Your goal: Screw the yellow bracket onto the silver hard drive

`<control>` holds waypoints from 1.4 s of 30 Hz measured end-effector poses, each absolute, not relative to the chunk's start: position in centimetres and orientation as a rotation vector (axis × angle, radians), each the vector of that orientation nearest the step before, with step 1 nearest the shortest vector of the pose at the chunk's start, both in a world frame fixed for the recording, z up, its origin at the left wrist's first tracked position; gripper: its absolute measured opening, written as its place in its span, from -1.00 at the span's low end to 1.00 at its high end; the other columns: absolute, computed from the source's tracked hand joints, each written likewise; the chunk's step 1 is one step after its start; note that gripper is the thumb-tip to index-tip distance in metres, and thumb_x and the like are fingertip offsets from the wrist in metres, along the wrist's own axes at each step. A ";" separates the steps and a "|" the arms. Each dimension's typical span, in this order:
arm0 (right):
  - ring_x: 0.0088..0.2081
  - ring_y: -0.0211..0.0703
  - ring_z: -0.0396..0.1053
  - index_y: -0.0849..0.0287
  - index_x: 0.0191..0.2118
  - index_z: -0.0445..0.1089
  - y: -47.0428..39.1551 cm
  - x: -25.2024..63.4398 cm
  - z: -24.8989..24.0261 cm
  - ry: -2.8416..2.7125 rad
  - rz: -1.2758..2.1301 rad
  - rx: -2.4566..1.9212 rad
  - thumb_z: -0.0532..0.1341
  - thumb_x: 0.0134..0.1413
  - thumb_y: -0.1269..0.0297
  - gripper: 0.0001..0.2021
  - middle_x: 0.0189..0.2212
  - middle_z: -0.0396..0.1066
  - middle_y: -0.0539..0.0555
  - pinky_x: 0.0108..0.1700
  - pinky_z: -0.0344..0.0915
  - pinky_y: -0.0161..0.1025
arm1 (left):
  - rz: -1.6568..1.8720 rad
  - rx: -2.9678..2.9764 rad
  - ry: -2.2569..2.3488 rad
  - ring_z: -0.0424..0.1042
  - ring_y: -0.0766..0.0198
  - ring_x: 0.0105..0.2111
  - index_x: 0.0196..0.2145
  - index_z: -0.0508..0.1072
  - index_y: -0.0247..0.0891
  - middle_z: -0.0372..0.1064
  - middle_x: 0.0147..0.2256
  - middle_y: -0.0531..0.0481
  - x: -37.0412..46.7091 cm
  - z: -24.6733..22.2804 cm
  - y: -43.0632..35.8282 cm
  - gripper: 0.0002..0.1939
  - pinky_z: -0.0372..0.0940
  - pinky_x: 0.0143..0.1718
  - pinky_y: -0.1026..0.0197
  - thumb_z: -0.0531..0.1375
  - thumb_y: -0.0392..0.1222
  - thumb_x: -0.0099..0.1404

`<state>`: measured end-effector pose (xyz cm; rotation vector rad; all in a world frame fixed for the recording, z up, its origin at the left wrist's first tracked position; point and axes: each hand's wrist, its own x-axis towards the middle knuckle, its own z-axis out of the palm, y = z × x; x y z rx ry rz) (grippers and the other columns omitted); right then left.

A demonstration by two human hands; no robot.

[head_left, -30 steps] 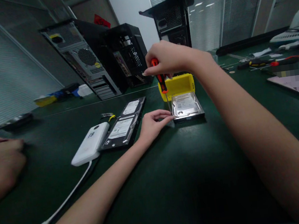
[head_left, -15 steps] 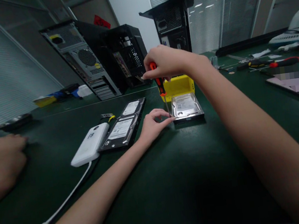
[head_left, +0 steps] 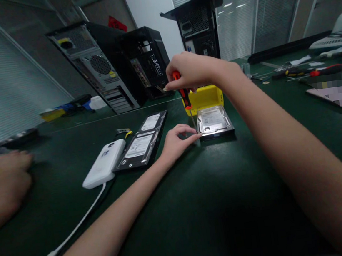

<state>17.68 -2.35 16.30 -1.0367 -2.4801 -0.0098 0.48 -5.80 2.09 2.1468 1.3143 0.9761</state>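
My right hand [head_left: 187, 73] is wrapped around the red and black handle of a screwdriver [head_left: 187, 100], which stands nearly upright with its shaft pointing down. Its tip ends at the left edge of a silver hard drive [head_left: 213, 120] lying flat on the dark green table; the tip itself is partly hidden. My left hand [head_left: 177, 140] rests on the table with thumb and fingers closed in at that drive's near left corner, right beside the screwdriver tip. Behind the drive stands a yellow plastic case [head_left: 205, 97].
Left of my left hand lie two more hard drives [head_left: 138, 146] and a white power bank [head_left: 104, 164] with a white cable [head_left: 80, 227]. Computer cases [head_left: 109, 64] stand behind. Another person's hands [head_left: 10, 174] are at far left. Pliers [head_left: 329, 70] lie on the right.
The view has shifted very slightly. Both my hands, the screwdriver and the hard drive keep nearly the same positions relative to each other.
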 end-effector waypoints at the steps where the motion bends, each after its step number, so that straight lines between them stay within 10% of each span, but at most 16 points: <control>1: -0.47 -0.29 0.38 0.33 -0.14 0.43 -2.3 17.6 16.3 -2.480 -0.019 -1.041 0.12 0.13 0.04 -0.59 -0.40 0.44 0.13 -0.44 0.16 -0.38 | 0.970 2.146 1.313 0.38 0.18 -0.22 -0.42 0.54 -0.25 0.43 -0.26 -0.06 0.5 2.1 -5.8 -0.80 0.25 -0.24 0.16 0.30 -0.05 0.08; 42: -0.40 -0.26 0.39 0.33 -0.14 0.44 -2.4 16.6 15.8 -2.518 -0.029 -0.982 0.14 0.12 0.08 -0.61 -0.42 0.44 0.15 -0.35 0.19 -0.35 | 0.899 2.169 1.275 0.36 0.21 -0.25 -0.41 0.51 -0.28 0.40 -0.26 -0.08 0.3 1.6 -5.6 -0.75 0.27 -0.18 0.15 0.24 -0.01 0.15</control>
